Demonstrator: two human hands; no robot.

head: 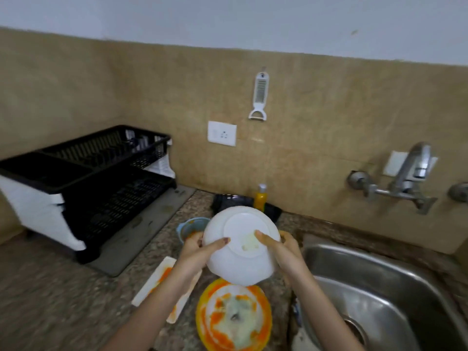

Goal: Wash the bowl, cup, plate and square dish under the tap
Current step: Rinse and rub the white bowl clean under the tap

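A white bowl (pixel 238 264) is held up above the counter with its underside facing me. My left hand (pixel 200 248) grips its left rim and my right hand (pixel 281 247) grips its right rim, thumbs on the base. Below it lies a round plate (pixel 234 316) smeared with orange and white residue. The white square dish (pixel 157 282), also orange-stained, lies on the counter under my left forearm. A light blue cup (pixel 188 226) with orange stains stands behind my left hand. The tap (pixel 410 173) is on the wall at the right, with no water running.
The steel sink (pixel 379 295) is at the lower right. A black two-tier dish rack (pixel 101 178) stands on a grey mat at the left. A yellow soap bottle (pixel 260 197) and a black tray sit at the wall. A peeler and socket are on the wall.
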